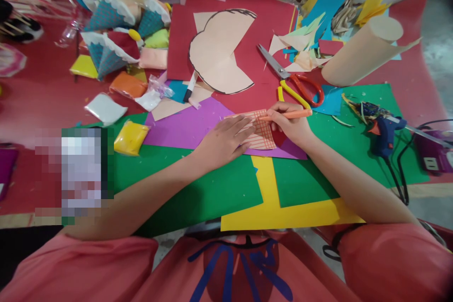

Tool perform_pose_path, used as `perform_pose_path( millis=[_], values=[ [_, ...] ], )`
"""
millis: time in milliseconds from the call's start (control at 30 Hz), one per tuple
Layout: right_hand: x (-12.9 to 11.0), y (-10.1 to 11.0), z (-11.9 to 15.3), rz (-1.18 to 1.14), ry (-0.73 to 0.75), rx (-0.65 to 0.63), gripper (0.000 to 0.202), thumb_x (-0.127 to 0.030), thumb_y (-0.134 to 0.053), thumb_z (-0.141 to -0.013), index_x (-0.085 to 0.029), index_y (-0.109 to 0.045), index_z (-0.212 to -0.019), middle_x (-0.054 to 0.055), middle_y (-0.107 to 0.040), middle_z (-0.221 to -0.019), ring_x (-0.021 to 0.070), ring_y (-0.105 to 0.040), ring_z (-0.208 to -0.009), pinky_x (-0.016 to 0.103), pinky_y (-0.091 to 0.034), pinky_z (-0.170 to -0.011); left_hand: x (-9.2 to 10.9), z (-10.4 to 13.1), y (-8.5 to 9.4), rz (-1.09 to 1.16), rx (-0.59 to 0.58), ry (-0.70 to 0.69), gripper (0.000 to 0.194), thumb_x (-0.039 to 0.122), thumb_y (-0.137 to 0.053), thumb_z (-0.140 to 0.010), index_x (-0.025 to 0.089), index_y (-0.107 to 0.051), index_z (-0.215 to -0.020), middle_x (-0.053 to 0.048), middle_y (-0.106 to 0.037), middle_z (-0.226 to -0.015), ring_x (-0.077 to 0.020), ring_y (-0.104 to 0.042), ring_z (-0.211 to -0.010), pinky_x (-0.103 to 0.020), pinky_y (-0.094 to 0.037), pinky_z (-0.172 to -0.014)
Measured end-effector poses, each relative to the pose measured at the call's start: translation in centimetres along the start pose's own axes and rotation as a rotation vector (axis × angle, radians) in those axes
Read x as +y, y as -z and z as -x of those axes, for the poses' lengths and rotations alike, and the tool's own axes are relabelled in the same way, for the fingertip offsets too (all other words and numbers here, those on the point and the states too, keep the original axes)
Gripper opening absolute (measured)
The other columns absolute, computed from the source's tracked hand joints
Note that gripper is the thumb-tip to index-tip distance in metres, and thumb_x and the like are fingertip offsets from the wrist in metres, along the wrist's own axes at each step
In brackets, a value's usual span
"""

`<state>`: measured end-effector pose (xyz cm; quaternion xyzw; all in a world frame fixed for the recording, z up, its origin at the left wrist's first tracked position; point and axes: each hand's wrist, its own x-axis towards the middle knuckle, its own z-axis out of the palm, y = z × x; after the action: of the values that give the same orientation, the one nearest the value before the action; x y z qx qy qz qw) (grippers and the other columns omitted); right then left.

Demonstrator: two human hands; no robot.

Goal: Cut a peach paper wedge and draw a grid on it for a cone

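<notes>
A small peach paper piece (260, 140) with orange lines, crossed into a grid on its right part, lies on a purple sheet (170, 127). My left hand (228, 138) rests flat across its left side, fingers stretched out. In my right hand (288, 124) is an orange marker (299, 113), its tip by the paper's grid. Just beyond that hand are scissors (283, 73) with red and yellow handles, blades apart. A cream paper cut-out (215, 52) with a black outline and a wedge-shaped notch lies on a red sheet (247, 96) farther back.
A blue glue gun (384, 134) and its cord are at the right, near a rolled cream paper (361, 52). Paper scraps (300, 49) lie behind the scissors. Clay packets (130, 138) and decorated cones (111, 52) stand left. A pixelated patch (81, 174) covers something near my left forearm.
</notes>
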<state>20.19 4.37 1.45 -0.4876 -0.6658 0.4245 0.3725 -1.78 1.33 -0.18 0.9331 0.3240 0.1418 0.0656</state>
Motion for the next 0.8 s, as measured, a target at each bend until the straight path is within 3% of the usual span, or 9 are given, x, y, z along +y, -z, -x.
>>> perform_pose_path(
  millis=[300, 600, 800],
  values=[
    [0.04, -0.24, 0.07, 0.052, 0.04, -0.041, 0.022, -0.03, -0.059, -0.082, -0.017, -0.058, -0.064, -0.002, -0.056, -0.056, 0.0105, -0.049, -0.054, 0.026, -0.036, -0.056, 0.01, 0.01, -0.05, -0.001, -0.008, 0.011, 0.044, 0.031, -0.038, -0.1, 0.008, -0.05, -0.136, -0.018, -0.054, -0.141, -0.0313, -0.047, -0.135, -0.051, -0.043, -0.109],
    [-0.18, -0.2, -0.15, -0.009, -0.023, -0.081, 0.022, -0.026, -0.056, -0.077, -0.018, -0.055, -0.056, -0.003, -0.051, -0.048, 0.0087, -0.043, -0.046, 0.026, -0.032, -0.048, 0.0, -0.02, 0.06, 0.018, -0.041, 0.027, 0.045, 0.033, -0.036, -0.101, 0.01, -0.049, -0.138, -0.017, -0.052, -0.143, -0.0301, -0.045, -0.136, -0.051, -0.04, -0.112],
    [-0.15, -0.06, 0.07, -0.04, -0.059, -0.022, 0.025, -0.031, -0.056, -0.082, -0.018, -0.055, -0.06, -0.003, -0.051, -0.047, 0.0086, -0.044, -0.044, 0.026, -0.033, -0.048, 0.04, -0.02, -0.1, 0.006, -0.037, 0.082, 0.045, 0.033, -0.036, -0.101, 0.012, -0.049, -0.138, -0.017, -0.051, -0.144, -0.0294, -0.044, -0.138, -0.051, -0.04, -0.112]
  ],
)
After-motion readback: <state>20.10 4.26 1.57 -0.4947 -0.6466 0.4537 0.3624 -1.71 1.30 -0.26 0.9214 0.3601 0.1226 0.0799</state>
